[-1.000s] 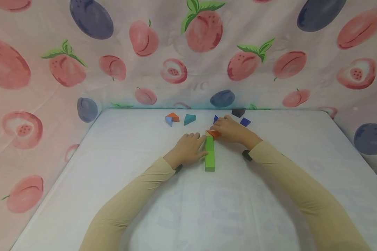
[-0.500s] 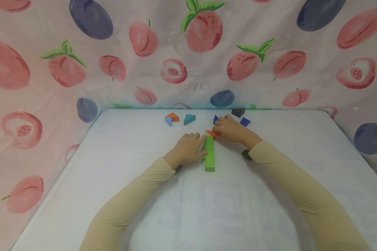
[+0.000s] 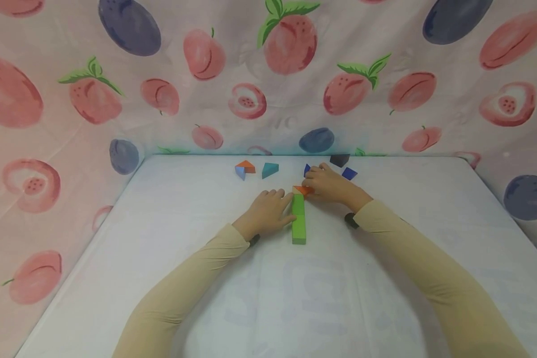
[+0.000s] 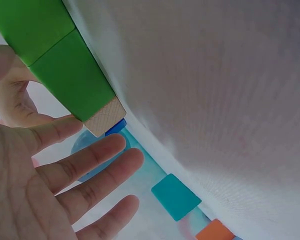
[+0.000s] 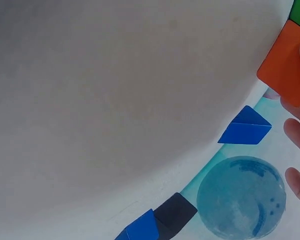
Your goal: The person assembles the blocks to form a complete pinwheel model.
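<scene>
Two green blocks (image 3: 299, 229) lie end to end in a line on the white table. A plain wooden block (image 4: 105, 117) sits against their far end. My left hand (image 3: 267, 211) lies along the left side of this row, thumb and index fingertip at the blocks, the other fingers spread straight. At the far end, my right hand (image 3: 333, 187) pinches an orange triangular block (image 5: 284, 66), whose slanted side meets the wooden piece in the head view. The right thumb rests on the orange face; the remaining fingers extend beyond it.
Toward the back left stand an orange block (image 3: 249, 166), a light blue block (image 3: 240, 172) and a teal block (image 3: 270, 170). Behind the right hand are a blue triangular block (image 5: 246, 127), another blue block (image 3: 349, 173) and a black block (image 3: 339, 160). Fruit-printed cloth (image 3: 286, 129) hangs behind the table.
</scene>
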The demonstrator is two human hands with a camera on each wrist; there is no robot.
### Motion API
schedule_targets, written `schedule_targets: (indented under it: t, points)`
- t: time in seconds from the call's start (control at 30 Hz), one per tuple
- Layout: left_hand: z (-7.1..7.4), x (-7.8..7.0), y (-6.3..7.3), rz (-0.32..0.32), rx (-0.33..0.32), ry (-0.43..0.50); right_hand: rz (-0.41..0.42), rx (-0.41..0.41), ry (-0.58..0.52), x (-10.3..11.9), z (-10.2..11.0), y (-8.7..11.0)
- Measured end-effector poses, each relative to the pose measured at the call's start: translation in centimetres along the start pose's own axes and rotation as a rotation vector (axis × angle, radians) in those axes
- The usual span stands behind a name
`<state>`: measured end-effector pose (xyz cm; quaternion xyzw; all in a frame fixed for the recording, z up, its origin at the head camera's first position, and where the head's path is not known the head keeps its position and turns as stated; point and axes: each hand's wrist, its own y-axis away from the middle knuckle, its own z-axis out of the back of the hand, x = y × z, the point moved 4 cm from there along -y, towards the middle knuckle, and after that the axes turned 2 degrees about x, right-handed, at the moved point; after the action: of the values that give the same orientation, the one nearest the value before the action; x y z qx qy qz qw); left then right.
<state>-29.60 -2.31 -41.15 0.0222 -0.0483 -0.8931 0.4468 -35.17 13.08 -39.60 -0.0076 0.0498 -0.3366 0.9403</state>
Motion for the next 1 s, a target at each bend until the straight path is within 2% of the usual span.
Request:
schedule_targets:
  t: [0.7,1.0]
  points:
    - [0.2,0.0,0.1,-0.003,0.000,-0.001,-0.025,0.059,0.021,0.0,0.1,-0.2]
    - [0.0,0.0,0.0,0.000,0.002,-0.002,-0.047,0.020,-0.020,-0.9,0.9,0.9]
